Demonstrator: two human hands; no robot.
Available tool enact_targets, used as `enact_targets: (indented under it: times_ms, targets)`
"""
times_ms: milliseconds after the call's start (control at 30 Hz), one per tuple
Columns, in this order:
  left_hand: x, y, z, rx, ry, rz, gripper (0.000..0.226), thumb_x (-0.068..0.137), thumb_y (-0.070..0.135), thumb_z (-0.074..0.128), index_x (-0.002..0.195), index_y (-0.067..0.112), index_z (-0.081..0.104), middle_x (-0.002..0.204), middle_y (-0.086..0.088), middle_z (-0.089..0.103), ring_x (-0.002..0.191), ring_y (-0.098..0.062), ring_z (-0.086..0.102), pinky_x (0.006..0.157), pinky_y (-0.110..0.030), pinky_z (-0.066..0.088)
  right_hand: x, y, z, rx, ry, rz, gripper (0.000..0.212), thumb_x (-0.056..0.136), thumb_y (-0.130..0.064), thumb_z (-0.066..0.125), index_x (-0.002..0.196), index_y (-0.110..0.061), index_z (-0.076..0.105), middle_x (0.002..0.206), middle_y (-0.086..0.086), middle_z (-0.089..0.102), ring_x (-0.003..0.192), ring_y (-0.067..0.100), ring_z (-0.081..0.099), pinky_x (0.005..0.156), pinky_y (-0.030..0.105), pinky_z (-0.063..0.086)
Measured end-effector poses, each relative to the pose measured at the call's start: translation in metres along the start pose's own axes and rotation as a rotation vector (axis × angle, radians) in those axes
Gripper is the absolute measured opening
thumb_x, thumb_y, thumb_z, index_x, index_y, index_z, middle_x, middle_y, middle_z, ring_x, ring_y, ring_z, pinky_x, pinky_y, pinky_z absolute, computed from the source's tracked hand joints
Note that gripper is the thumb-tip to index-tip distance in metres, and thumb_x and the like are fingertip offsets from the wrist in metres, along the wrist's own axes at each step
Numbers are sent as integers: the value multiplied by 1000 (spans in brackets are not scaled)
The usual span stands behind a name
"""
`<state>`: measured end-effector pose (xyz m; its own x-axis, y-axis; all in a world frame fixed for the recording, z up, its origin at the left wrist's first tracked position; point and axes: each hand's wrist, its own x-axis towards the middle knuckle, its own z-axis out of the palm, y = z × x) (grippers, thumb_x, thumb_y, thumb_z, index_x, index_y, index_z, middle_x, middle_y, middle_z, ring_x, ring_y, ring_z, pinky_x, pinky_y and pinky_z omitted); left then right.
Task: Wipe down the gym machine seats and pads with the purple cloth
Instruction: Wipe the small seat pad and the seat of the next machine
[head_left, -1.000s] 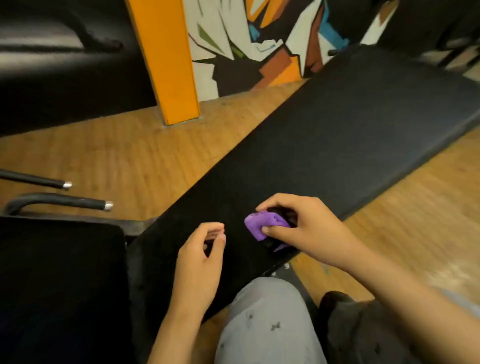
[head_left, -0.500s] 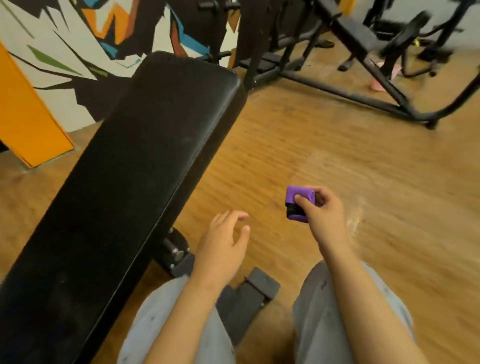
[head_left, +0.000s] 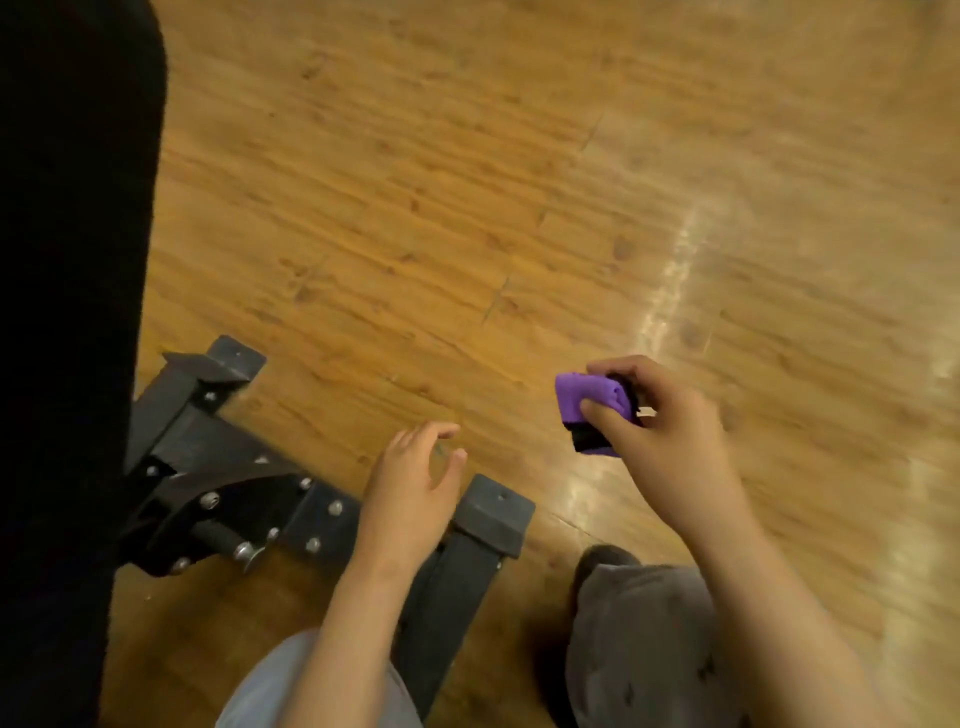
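Most of the view is wood floor (head_left: 467, 182); black bench pad (head_left: 67, 312) along left edge, bolted metal base (head_left: 218, 467) beside it. Left hand (head_left: 410, 493) over base, fingers loosely curled, empty. Right hand (head_left: 665, 441) pinches folded purple cloth (head_left: 587, 400) above floor, well apart from pad.

Your small folded purple cloth (head_left: 584, 397) looks soft and matt, with a black layer under it. The long black bench pad (head_left: 67, 312) at your left is matt, its texture lost in shadow. The brown wood-grain plank floor (head_left: 467, 208) is smooth and glossy, streaked with pale glare. The dark-grey square-tube metal frame (head_left: 223, 457) is dull-painted; its silver bolt heads (head_left: 210, 500) shine. Your grey cloth trousers (head_left: 639, 639) look matt.
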<state>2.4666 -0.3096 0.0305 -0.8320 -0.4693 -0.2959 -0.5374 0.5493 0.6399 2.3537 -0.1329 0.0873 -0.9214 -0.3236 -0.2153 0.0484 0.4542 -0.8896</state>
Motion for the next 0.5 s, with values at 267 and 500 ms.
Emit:
enact_targets:
  times_ms: [267, 500]
  targets:
    - [-34, 110, -46, 241, -346, -63, 30, 101, 33, 44, 129, 28, 51, 125, 11, 50, 109, -9, 52, 82, -21, 45, -30, -13, -110, 3, 109, 361, 22, 87, 6, 61, 106, -5, 65, 88, -1, 63, 68, -8, 62, 52, 2, 42]
    - [-27, 311, -148, 362, -381, 147, 26, 101, 32, 42, 125, 29, 52, 126, 11, 51, 120, -10, 46, 91, -25, 42, -58, -131, -299, 28, 215, 402, 21, 86, 6, 63, 102, -8, 65, 88, 4, 66, 64, -7, 64, 51, 3, 42]
